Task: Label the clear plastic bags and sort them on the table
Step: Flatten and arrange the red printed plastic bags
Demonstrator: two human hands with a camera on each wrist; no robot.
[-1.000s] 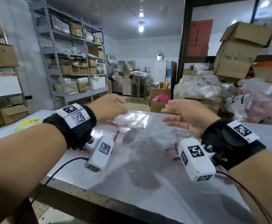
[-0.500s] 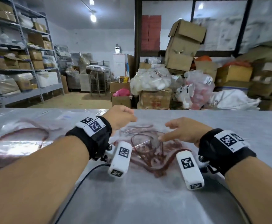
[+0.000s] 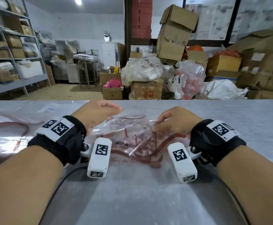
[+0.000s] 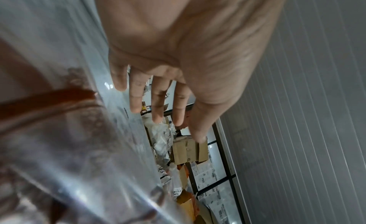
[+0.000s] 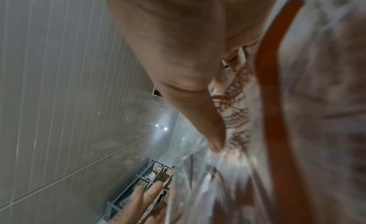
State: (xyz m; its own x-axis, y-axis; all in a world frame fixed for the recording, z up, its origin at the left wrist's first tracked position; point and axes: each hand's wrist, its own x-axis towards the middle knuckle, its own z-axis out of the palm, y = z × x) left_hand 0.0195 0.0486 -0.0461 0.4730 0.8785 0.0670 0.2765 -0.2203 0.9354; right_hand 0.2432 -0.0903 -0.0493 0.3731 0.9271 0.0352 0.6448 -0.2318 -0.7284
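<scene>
- Left hand, fingers straight, rests on the bag at 10 o'clock.
- Right hand pinches the bag's 2 o'clock edge.
- Bag lies on the surface.

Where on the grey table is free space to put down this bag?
Bare patches: the grey table right of the right hand, and the near strip below both wrists. Crowded: the left side, where flat clear plastic bags lie beside the left hand.

Black wrist wraps carry white tagged camera pods (black cables trailing, apparently).
</scene>
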